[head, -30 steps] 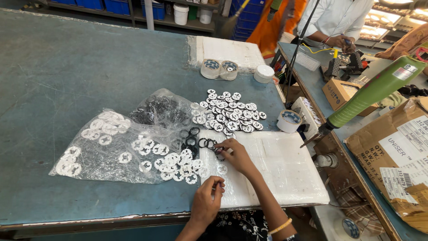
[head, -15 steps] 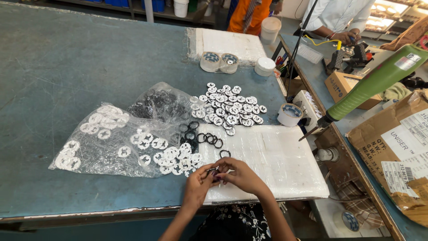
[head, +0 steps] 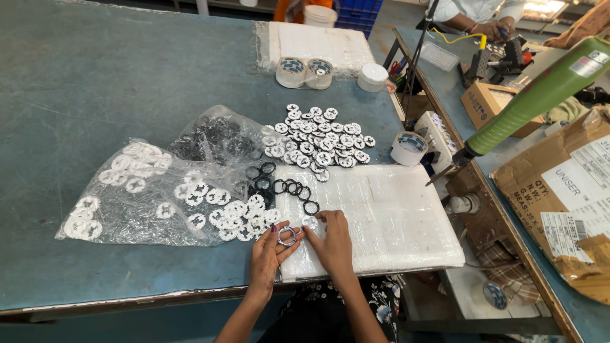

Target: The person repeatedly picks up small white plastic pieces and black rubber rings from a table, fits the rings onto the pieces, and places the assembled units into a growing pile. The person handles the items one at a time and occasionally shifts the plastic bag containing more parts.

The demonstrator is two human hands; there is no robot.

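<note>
Rings and discs lie beyond both hands' small ring.

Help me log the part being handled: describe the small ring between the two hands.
The small ring is a thin round hoop, greyish with an open centre, lying roughly flat. The left hand pinches it at the fingertips, and the right hand rests beside it on the white plastic-wrapped pad. Its material is unclear.

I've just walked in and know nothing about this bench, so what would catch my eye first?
Probably the spread of small white discs at the middle of the blue-green table, and the clear plastic bags of more discs at left. Nearer, the left hand holds a ring-shaped piece beside the right hand, on a white wrapped pad.
</note>
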